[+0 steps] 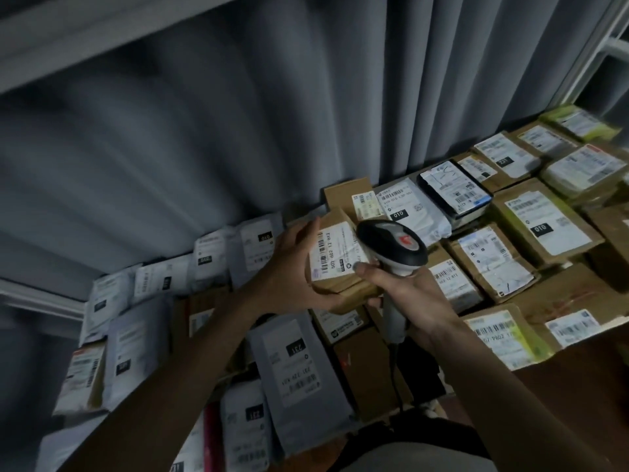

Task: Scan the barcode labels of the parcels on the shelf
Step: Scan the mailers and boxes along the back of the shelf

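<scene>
Two hands meeting at centre frame, forearms reaching up from the bottom edge. Left hand (289, 267) wrapped round the left side and underside of a small cardboard box (340, 267), lifted off the pile with its white barcode label (335, 252) facing up. Right hand (405, 291) clamped on the grey grip of a handheld scanner (391, 247), thumb touching the box's right edge, dark scanner head with a red mark sitting just over the label's right side; cord trailing down toward the bottom of the frame. Underneath and lower left, grey plastic mailer bags (292, 366) overlapping one another, labels up, some marked 231. Right of centre and on toward the upper right, brown cardboard parcels (541, 219) packed side by side on the shelf, each with a white label, a few marked 010, one black-edged packet (452, 189) among them. Beyond everything, grey pleated curtain (238, 114) filling the upper frame, white shelf frame (609, 46) at the upper right corner.
</scene>
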